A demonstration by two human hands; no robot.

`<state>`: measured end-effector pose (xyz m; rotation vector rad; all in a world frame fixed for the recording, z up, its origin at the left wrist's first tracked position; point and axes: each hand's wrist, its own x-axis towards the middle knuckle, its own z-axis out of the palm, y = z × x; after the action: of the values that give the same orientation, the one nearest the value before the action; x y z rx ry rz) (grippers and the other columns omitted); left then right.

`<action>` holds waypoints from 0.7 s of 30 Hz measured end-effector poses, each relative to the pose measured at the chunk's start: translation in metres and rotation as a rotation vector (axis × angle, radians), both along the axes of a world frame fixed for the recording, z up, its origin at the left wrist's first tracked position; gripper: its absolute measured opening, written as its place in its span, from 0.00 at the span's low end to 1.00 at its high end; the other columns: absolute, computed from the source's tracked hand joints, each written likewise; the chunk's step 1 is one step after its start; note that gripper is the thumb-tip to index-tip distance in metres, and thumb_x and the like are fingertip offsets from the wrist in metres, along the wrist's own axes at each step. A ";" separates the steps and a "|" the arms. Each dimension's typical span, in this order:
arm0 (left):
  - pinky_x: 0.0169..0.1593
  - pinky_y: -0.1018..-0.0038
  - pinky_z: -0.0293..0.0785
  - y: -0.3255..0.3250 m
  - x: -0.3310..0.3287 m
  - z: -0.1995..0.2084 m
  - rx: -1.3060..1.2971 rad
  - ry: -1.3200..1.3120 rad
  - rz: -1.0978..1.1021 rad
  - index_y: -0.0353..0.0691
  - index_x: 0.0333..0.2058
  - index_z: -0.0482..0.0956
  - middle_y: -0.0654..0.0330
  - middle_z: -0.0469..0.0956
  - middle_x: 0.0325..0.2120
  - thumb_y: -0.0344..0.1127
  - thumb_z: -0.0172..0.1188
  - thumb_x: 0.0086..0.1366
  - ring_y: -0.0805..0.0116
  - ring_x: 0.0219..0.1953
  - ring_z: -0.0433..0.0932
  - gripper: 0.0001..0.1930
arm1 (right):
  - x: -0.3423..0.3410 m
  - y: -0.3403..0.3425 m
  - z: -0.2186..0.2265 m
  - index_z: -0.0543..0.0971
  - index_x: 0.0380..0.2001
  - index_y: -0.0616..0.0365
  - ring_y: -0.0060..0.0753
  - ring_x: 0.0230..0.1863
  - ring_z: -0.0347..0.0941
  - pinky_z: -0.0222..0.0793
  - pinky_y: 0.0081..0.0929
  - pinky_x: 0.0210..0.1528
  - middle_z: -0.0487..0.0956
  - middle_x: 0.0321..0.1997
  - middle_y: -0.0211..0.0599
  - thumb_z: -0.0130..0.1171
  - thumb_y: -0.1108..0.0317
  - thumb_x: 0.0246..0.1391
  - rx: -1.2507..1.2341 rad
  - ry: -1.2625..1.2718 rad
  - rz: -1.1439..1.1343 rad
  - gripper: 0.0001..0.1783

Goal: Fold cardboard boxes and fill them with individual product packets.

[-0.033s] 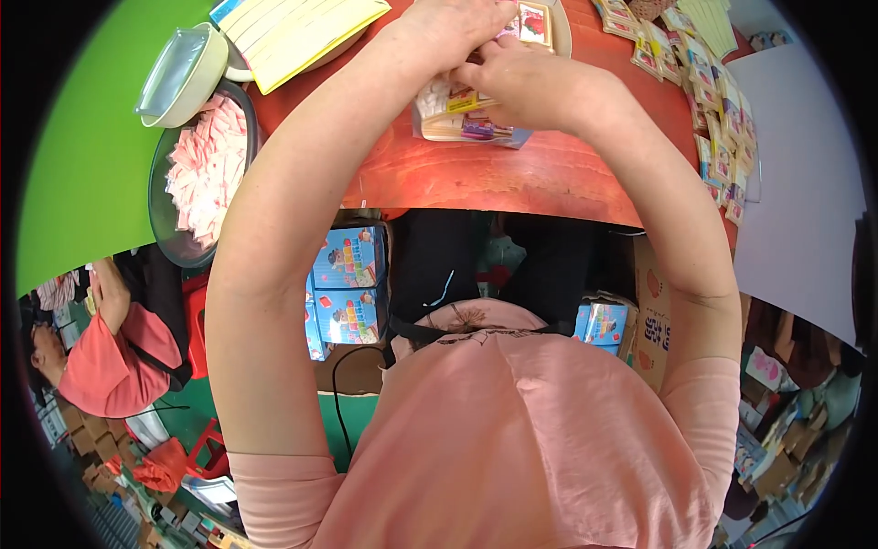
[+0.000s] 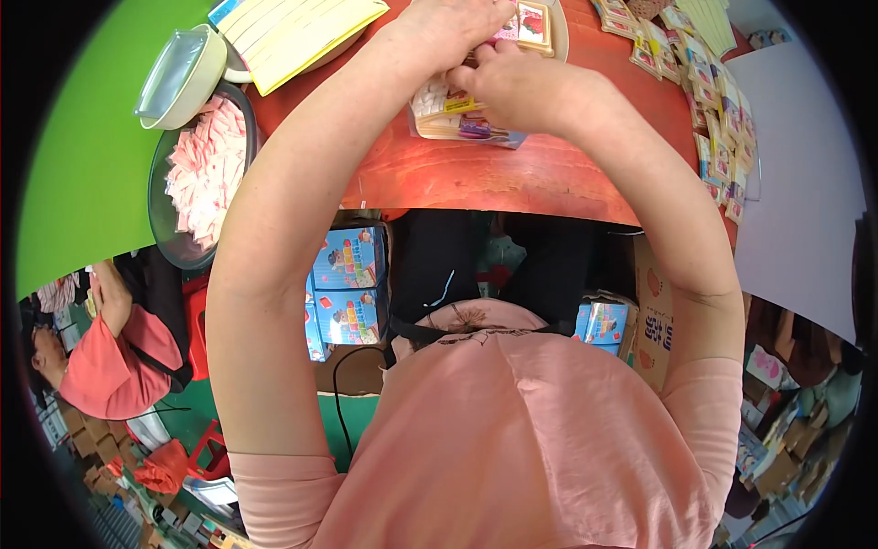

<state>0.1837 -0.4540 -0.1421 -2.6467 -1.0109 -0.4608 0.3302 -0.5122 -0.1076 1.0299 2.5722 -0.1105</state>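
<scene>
My left hand [image 2: 450, 29] reaches over the far side of the red table, its fingers bent and partly cut off by the top edge. Close beside it, my right hand [image 2: 514, 84] curls over a clear plastic tub [image 2: 498, 140], thumb toward the left hand. White pieces, thin sticks and a small yellow-and-purple printed packet [image 2: 468, 102] show inside the tub. Just beyond the right fingers lie small flat packets [image 2: 533, 26] with a red picture, on a pale round-edged dish. What the fingertips grip is hidden.
A dark basin [image 2: 163, 197] of pink sachets, a cream container [image 2: 203, 84] and yellow sheets [image 2: 302, 35] are at left. Several rows of small packets [image 2: 704, 78] line the right. Blue printed boxes [image 2: 352, 316] stand below the table edge. Another person [image 2: 119, 357] sits at far left.
My right hand has shifted slightly up and to the left. The plastic tub has slid a little left. My left hand stays nearly in place.
</scene>
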 end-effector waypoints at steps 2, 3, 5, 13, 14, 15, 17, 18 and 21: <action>0.48 0.57 0.75 0.000 0.000 0.002 0.000 0.041 0.041 0.40 0.45 0.76 0.52 0.77 0.40 0.33 0.55 0.62 0.53 0.44 0.79 0.12 | -0.005 -0.006 -0.016 0.68 0.68 0.46 0.63 0.57 0.74 0.74 0.44 0.60 0.72 0.63 0.56 0.55 0.73 0.60 0.113 -0.054 0.003 0.32; 0.48 0.57 0.75 -0.001 0.001 0.002 0.001 0.037 0.037 0.40 0.45 0.76 0.52 0.77 0.40 0.33 0.55 0.62 0.53 0.44 0.79 0.12 | -0.004 -0.007 -0.021 0.68 0.68 0.46 0.63 0.57 0.74 0.74 0.44 0.60 0.72 0.63 0.56 0.55 0.73 0.60 0.114 -0.057 -0.001 0.32; 0.48 0.58 0.75 -0.002 -0.001 0.000 0.004 0.009 0.047 0.40 0.44 0.76 0.51 0.77 0.40 0.33 0.54 0.62 0.53 0.45 0.79 0.12 | -0.007 -0.010 -0.024 0.66 0.70 0.43 0.63 0.59 0.73 0.73 0.46 0.62 0.69 0.66 0.55 0.61 0.66 0.60 0.100 -0.081 -0.062 0.35; 0.50 0.59 0.76 0.001 -0.003 -0.010 0.052 -0.059 0.012 0.39 0.43 0.77 0.50 0.77 0.40 0.32 0.54 0.62 0.53 0.46 0.79 0.11 | 0.029 -0.028 -0.001 0.67 0.64 0.52 0.58 0.63 0.68 0.69 0.48 0.65 0.65 0.65 0.49 0.80 0.72 0.34 0.055 0.314 -0.062 0.50; 0.50 0.59 0.77 0.000 -0.004 -0.011 0.069 -0.084 0.004 0.39 0.43 0.77 0.50 0.78 0.40 0.32 0.54 0.62 0.53 0.46 0.80 0.11 | 0.036 -0.031 -0.003 0.68 0.58 0.56 0.57 0.61 0.69 0.70 0.48 0.63 0.69 0.60 0.50 0.78 0.73 0.37 0.122 0.395 -0.015 0.42; 0.50 0.59 0.77 0.000 -0.004 -0.011 0.066 -0.091 0.008 0.39 0.43 0.77 0.50 0.78 0.40 0.32 0.54 0.62 0.53 0.46 0.80 0.11 | 0.041 -0.034 -0.005 0.69 0.52 0.60 0.55 0.59 0.70 0.70 0.48 0.61 0.72 0.55 0.51 0.76 0.74 0.41 0.189 0.476 0.032 0.35; 0.50 0.60 0.77 -0.002 -0.001 -0.007 0.053 -0.006 0.060 0.39 0.42 0.78 0.50 0.78 0.40 0.31 0.54 0.63 0.53 0.46 0.81 0.10 | 0.045 -0.041 -0.007 0.68 0.46 0.61 0.55 0.55 0.72 0.70 0.47 0.58 0.75 0.48 0.50 0.73 0.75 0.44 0.198 0.442 -0.004 0.28; 0.50 0.60 0.77 -0.001 0.000 -0.009 0.049 -0.012 0.061 0.39 0.42 0.78 0.50 0.78 0.40 0.31 0.54 0.63 0.53 0.46 0.81 0.10 | 0.047 -0.043 -0.009 0.68 0.40 0.62 0.54 0.51 0.73 0.70 0.47 0.54 0.77 0.41 0.49 0.70 0.76 0.48 0.211 0.415 -0.040 0.21; 0.50 0.60 0.78 -0.001 0.004 -0.009 0.071 0.016 0.100 0.39 0.42 0.78 0.50 0.79 0.40 0.31 0.54 0.64 0.53 0.46 0.81 0.10 | 0.055 -0.046 -0.020 0.69 0.38 0.60 0.51 0.45 0.74 0.69 0.45 0.51 0.78 0.33 0.46 0.65 0.75 0.52 0.429 0.456 0.060 0.15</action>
<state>0.1874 -0.4549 -0.1515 -2.5202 -1.0947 -0.4452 0.3849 -0.5580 -0.1277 1.1816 3.1281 0.2658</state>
